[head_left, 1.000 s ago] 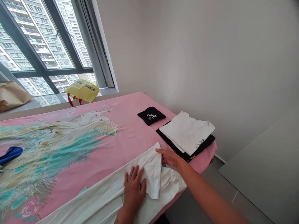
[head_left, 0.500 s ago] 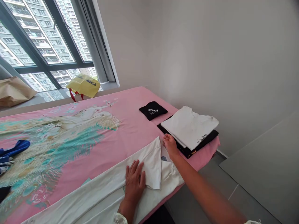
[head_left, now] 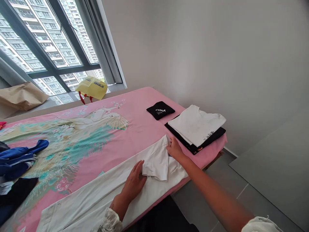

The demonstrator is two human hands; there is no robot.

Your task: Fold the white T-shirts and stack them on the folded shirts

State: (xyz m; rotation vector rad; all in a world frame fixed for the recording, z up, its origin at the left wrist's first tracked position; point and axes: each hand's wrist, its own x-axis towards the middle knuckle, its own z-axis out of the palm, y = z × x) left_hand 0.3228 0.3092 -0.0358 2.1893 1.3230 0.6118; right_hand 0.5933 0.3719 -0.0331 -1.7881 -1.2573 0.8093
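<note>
A white T-shirt [head_left: 96, 196] lies stretched along the near edge of the bed, its body folded lengthwise. Its short sleeve [head_left: 156, 166] is laid back over the body at the right end. My left hand [head_left: 134, 181] rests on the shirt beside the sleeve, fingers extended and thumb apart. At the sleeve's far right edge, my right hand [head_left: 175, 149] has its fingers bent together on the cloth; the fingertips are partly hidden. Just beyond it, a folded white shirt [head_left: 196, 124] with dark lettering lies on folded black clothing [head_left: 218, 134].
A folded black garment marked CHINA [head_left: 160, 110] sits farther back on the pink bedsheet [head_left: 140, 96]. Blue clothing [head_left: 21, 158] and a dark garment [head_left: 19, 196] lie at the left. A yellow bag [head_left: 93, 87] and brown paper bag [head_left: 24, 96] stand by the window. A wall borders the right.
My left hand has shifted left off the sleeve to its inner edge. The right hand has come onto the sleeve's right edge. The view has turned slightly left, showing more dark clothing.
</note>
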